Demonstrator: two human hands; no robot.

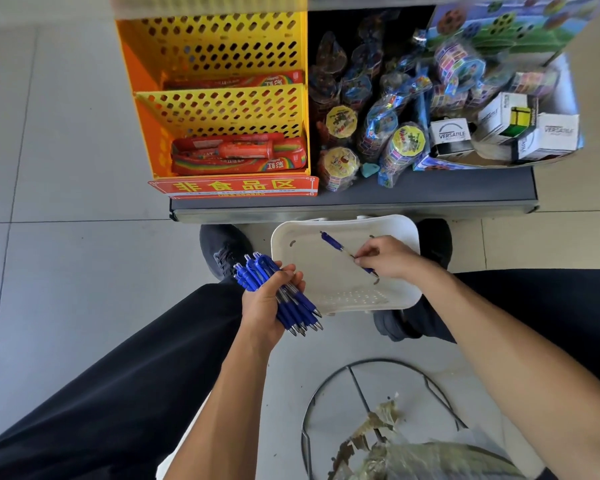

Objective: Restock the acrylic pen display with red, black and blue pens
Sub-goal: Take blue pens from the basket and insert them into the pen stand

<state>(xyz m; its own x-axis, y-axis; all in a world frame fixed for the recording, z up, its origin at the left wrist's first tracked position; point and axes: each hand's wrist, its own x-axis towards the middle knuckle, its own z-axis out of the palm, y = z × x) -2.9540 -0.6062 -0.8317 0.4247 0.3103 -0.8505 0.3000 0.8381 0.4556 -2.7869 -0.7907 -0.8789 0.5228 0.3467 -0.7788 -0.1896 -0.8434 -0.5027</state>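
left hand (264,299) gripping blue pen bundle (278,292), right hand (387,258) pinching single blue pen (340,248)

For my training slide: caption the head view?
Left hand holds a bundle of blue pens; right hand pinches one blue pen over a white basket.

Both bare forearms reach forward and down from the bottom of the view. The left hand (267,299) is turned palm-up toward the middle, its fingers and thumb curled in a full grip round a bundle of blue pens (281,292). The right hand (385,258) is further forward, back of the hand up, wrist bent slightly inward, thumb and forefinger pinching a single blue pen (343,249) near its tip end.
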